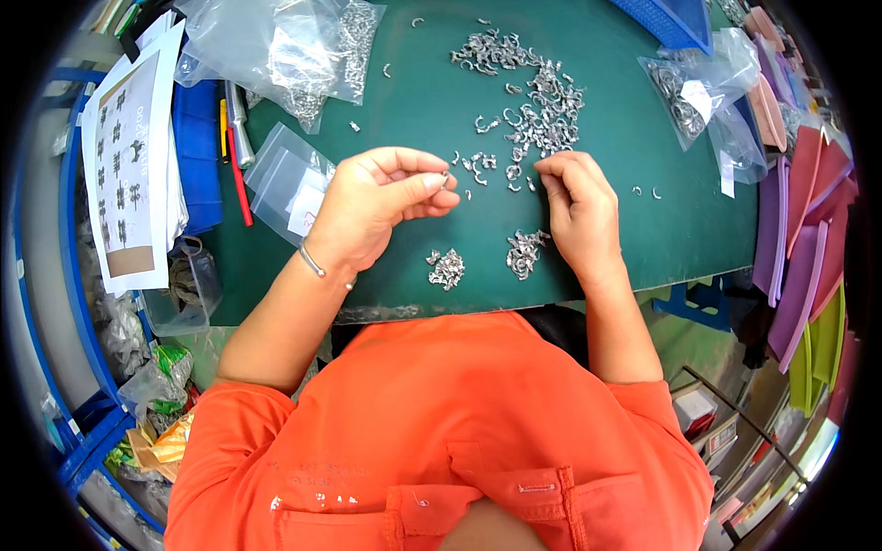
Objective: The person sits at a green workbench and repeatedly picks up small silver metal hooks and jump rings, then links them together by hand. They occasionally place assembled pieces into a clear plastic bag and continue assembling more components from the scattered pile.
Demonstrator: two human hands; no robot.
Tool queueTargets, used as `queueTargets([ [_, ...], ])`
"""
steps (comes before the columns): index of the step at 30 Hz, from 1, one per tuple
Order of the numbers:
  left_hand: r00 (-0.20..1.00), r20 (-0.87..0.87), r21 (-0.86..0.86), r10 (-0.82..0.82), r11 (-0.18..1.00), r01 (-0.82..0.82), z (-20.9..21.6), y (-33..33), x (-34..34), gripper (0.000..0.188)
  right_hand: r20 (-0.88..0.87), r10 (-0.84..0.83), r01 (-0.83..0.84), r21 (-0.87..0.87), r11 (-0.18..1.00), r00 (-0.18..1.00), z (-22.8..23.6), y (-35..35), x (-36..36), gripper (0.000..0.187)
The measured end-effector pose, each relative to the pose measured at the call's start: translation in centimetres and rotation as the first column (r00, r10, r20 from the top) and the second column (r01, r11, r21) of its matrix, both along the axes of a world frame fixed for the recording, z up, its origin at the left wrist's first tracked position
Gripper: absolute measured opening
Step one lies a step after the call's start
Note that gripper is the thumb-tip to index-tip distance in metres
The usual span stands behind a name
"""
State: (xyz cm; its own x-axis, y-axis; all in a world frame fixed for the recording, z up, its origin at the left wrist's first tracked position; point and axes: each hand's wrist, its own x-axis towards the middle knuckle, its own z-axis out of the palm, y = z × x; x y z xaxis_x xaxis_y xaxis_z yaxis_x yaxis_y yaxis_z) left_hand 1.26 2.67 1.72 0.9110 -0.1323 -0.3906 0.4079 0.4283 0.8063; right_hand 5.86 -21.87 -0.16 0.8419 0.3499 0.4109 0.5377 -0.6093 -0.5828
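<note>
My left hand is raised over the green table, thumb and forefinger pinching a small silvery metal piece. My right hand rests at the near edge of a loose pile of small curved metal pieces. Its fingers are curled and its fingertips are drawn together; whatever they hold, if anything, is hidden. Between the hands lie a few scattered metal pieces. Closer to me are two small heaps, a left heap and a right heap, the latter just below my right hand.
Clear plastic bags of metal parts lie at the far left, with a small zip bag nearer. A red pen lies beside a blue bin. Another parts bag and a blue basket are at the far right.
</note>
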Motion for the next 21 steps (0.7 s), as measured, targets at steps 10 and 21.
queueTargets([
  [10, 0.994, -0.11, -0.008, -0.006, 1.0, 0.005, -0.8, -0.6, -0.5, 0.017, -0.212, 0.124, -0.084, 0.188, 0.979, 0.969, 1.3, 1.8, -1.6, 0.016],
  [21, 0.99, -0.128, -0.033, 0.058, 0.997, -0.063, -1.1, 0.0, -0.8, 0.017, -0.271, 0.497, -0.458, 0.195, 0.867, 0.825, 0.2, 4.2, -4.9, 0.015],
])
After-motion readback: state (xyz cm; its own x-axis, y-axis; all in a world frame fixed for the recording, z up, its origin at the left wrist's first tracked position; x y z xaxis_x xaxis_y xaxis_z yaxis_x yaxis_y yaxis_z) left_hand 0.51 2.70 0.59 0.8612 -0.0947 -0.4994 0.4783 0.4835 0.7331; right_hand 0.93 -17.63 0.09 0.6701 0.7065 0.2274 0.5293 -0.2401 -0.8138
